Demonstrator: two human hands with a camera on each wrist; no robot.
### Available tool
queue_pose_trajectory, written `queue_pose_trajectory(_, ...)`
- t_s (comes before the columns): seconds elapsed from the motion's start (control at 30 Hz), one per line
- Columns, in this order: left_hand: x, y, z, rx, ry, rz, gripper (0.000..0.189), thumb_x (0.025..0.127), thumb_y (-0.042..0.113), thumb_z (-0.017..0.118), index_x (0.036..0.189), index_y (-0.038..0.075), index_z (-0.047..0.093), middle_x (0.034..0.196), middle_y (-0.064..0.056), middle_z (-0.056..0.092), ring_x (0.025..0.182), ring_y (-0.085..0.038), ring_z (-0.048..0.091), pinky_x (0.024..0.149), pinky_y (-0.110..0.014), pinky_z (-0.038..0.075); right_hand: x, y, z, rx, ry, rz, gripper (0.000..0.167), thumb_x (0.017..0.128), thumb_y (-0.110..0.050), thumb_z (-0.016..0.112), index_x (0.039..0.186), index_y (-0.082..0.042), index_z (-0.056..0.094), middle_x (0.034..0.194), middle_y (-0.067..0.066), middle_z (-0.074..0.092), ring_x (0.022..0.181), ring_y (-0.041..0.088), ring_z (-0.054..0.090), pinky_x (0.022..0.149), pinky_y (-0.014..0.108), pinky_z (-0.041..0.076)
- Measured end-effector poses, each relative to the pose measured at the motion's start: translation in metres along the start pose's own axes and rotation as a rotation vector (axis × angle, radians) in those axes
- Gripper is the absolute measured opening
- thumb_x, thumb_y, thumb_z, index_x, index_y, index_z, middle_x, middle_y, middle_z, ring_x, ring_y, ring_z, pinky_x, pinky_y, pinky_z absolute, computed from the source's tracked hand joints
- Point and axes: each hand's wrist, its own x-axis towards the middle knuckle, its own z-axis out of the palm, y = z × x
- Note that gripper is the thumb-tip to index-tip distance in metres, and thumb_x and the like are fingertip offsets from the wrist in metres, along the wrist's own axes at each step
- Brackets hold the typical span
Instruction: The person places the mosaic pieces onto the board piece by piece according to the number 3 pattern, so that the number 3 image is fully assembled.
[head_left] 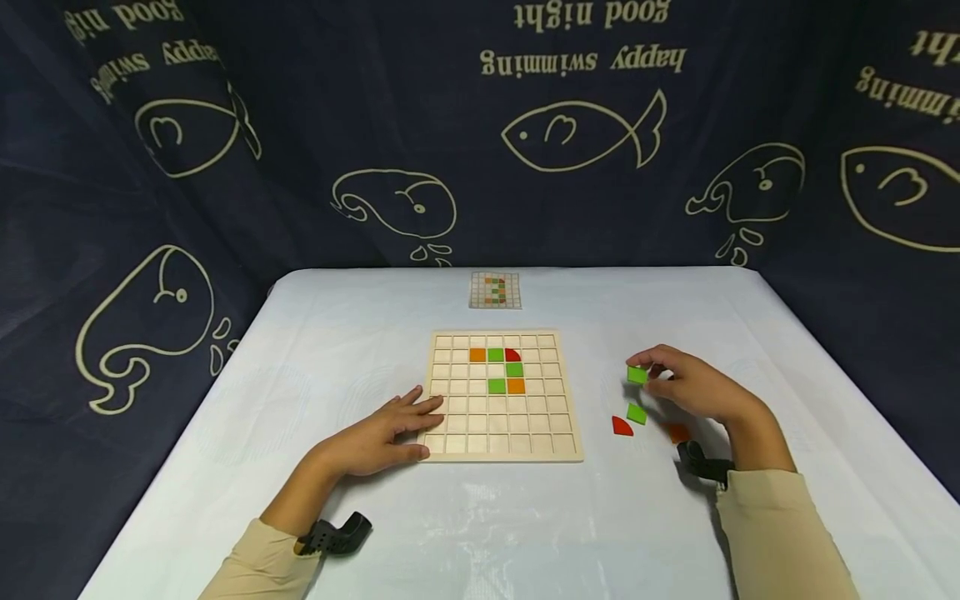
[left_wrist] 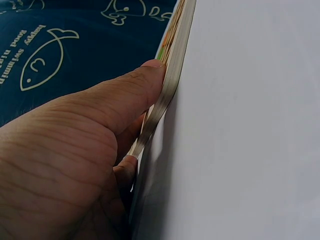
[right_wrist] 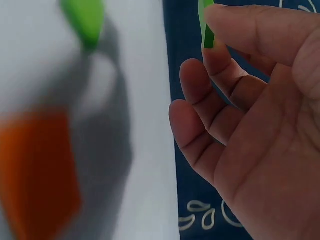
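A wooden grid board [head_left: 487,425] lies mid-table, with orange, green and red tiles set in several of its upper squares. My left hand [head_left: 382,433] rests on the board's left edge, fingers spread over the frame; its thumb [left_wrist: 135,90] lies along the side in the left wrist view. To the right of the board, my right hand [head_left: 693,383] pinches a green square tile [head_left: 637,376] between thumb and fingers, above the table. Beneath it lie another green square tile [head_left: 637,414], a red quarter-round tile [head_left: 622,426] and an orange tile [head_left: 678,432], the last close to the wrist.
A small pattern card [head_left: 495,291] with a printed grid of coloured shapes lies behind the board. White cloth [head_left: 337,333] covers the table. A dark blue curtain [head_left: 420,83] with fish and whale drawings hangs behind and at the sides.
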Motion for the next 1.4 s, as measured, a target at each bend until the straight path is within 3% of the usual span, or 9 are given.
queue_pose_trajectory(0.5, -0.001, 0.001, 0.0, -0.003, 0.003, 0.001, 0.056, 0.095, 0.027, 0.068, 0.145, 0.007, 0.052, 0.159, -0.003, 0.033, 0.151, -0.032, 0.008, 0.119, -0.055, 0.007, 0.043, -0.054, 0.046, 0.018, -0.081, -0.13, 0.033, 0.093, -0.002, 0.058, 0.125, -0.01, 0.064, 0.114, 0.003, 0.059, 0.105, 0.024, 0.05, 0.087, 0.041, 0.045)
queue_pose_trajectory(0.67, -0.001, 0.001, -0.001, -0.005, 0.002, 0.002, 0.056, 0.096, 0.029, 0.068, 0.145, 0.007, 0.052, 0.159, -0.003, 0.032, 0.151, -0.032, 0.008, 0.119, -0.055, 0.007, 0.051, -0.067, 0.06, 0.054, -0.131, -0.134, 0.034, 0.095, -0.004, 0.059, 0.128, -0.01, 0.062, 0.113, 0.002, 0.058, 0.104, 0.023, 0.049, 0.086, 0.041, 0.044)
queue_pose_trajectory(1.03, -0.001, 0.0, -0.001, -0.009, 0.002, -0.003, 0.056, 0.095, 0.03, 0.068, 0.145, 0.009, 0.052, 0.16, 0.0, 0.032, 0.151, -0.03, 0.008, 0.12, -0.054, 0.006, 0.064, -0.081, 0.085, 0.079, -0.213, -0.211, 0.033, 0.095, -0.003, 0.058, 0.128, -0.008, 0.063, 0.112, 0.002, 0.056, 0.096, 0.022, 0.049, 0.082, 0.038, 0.044)
queue_pose_trajectory(1.23, 0.0, 0.001, -0.001, -0.013, 0.003, 0.012, 0.056, 0.096, 0.029, 0.068, 0.145, 0.007, 0.052, 0.16, -0.003, 0.032, 0.151, -0.031, 0.008, 0.119, -0.055, 0.006, 0.066, -0.083, 0.095, 0.067, -0.251, -0.204, 0.031, 0.095, -0.004, 0.06, 0.125, -0.013, 0.065, 0.124, 0.0, 0.055, 0.109, 0.02, 0.05, 0.095, 0.04, 0.042)
queue_pose_trajectory(1.4, -0.001, 0.002, -0.002, -0.004, 0.004, 0.007, 0.056, 0.095, 0.028, 0.068, 0.145, 0.007, 0.052, 0.159, -0.003, 0.032, 0.151, -0.032, 0.009, 0.119, -0.055, 0.007, 0.068, -0.086, 0.099, 0.03, -0.268, -0.235, 0.032, 0.095, -0.002, 0.059, 0.125, -0.01, 0.064, 0.124, 0.001, 0.057, 0.109, 0.02, 0.052, 0.099, 0.042, 0.043)
